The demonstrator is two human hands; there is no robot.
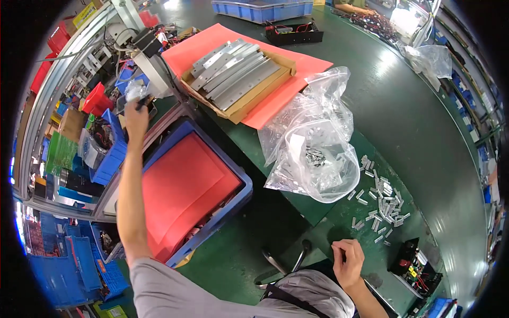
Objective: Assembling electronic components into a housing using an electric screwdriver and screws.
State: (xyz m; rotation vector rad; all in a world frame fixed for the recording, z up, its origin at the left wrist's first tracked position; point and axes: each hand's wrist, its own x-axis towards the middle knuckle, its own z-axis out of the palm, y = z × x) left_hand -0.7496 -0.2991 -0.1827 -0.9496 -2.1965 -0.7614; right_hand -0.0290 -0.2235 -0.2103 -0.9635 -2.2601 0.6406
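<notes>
My left arm stretches far to the left, over a crowded side bench. My left hand (137, 112) is closed round a small dark item (142, 103) that I cannot make out, beside a crumpled clear plastic bag (136, 90). Resting near the table's front edge, my right hand (348, 261) is loosely curled, and nothing shows in it. Beyond it lie many scattered short metal pieces (386, 204). An open clear bag (318, 159) with more small metal parts stands behind them. To the right sits a black housing with wires (416, 269).
A blue crate (246, 188) with red sheets (185, 185) stands left of the table. Metal strips (233, 71) fill a cardboard box (241, 112) on a red sheet (217, 33). Another black housing (294, 33) and a blue tray (262, 11) are at the back.
</notes>
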